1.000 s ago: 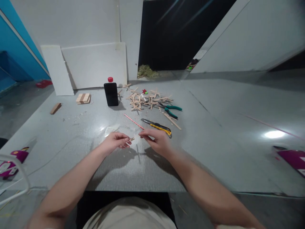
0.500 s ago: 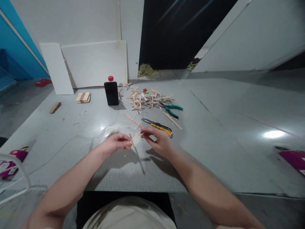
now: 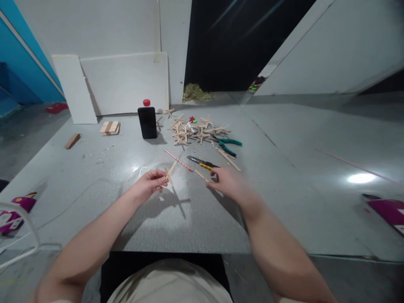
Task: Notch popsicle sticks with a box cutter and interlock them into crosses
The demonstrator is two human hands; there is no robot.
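Left hand [image 3: 150, 184] pinches crossed sticks [image 3: 172, 169]; right hand [image 3: 227, 183] meets a loose stick [image 3: 201, 176].
With the crossed sticks as dial centre, twelve pointing away, the left hand's fingertips clamp them from eight. The right hand, well apart at three, has its fingers at the loose stick's near end; whether they grip it, I cannot tell. A light, steady pinch near the crossing should stop the thin pieces twisting, and the loose stick is best lifted clear of the cutter [image 3: 202, 163] just beyond. Farther lie pliers [image 3: 229, 145] at two and a heap of stick crosses [image 3: 181, 136] at one.
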